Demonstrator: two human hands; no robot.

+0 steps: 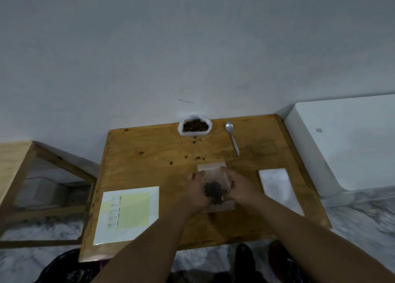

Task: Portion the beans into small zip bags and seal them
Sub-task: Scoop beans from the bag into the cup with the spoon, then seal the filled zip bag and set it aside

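A small clear zip bag [213, 171] lies in the middle of the wooden table [149, 154], with a clump of dark beans [214, 192] inside it. My left hand [197, 189] grips the bag's left side and my right hand [237, 185] grips its right side, both with fingers curled around it. At the table's far edge stands an open white bag of brown beans [195, 126]. A metal spoon [232, 136] lies just right of it. A few loose beans [197, 158] are scattered between the white bag and my hands.
A flat stack of clear zip bags [277, 186] lies on the right of the table. A white and yellow sheet [128, 214] with a row of small packets lies front left. A wooden frame [25, 176] stands left, a white appliance [346, 141] right.
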